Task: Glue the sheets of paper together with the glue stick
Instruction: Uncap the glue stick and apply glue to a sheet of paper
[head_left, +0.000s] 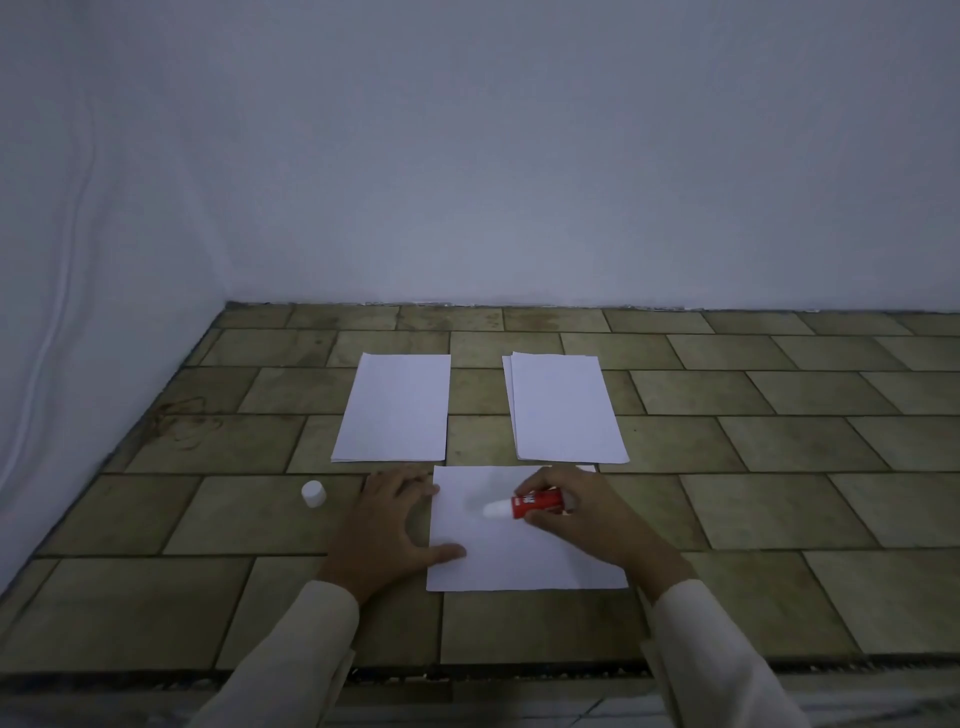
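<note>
One sheet (524, 564) lies near the front edge of the tiled surface (753, 509), my left hand (387, 530) flat on its left edge, fingers spread. My right hand (587, 517) pinches the red glue stick (537, 503) over it, tip leftward. A left stack (395, 410) and a right stack (563, 410) lie behind, the cap (314, 493) toward the left edge.

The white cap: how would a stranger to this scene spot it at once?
On the tiled surface, look to the left of the person's left hand, which rests on the nearest sheet. The white cap stands there alone on bare tile. Unlike the flat paper stacks, it is small and round.
</note>
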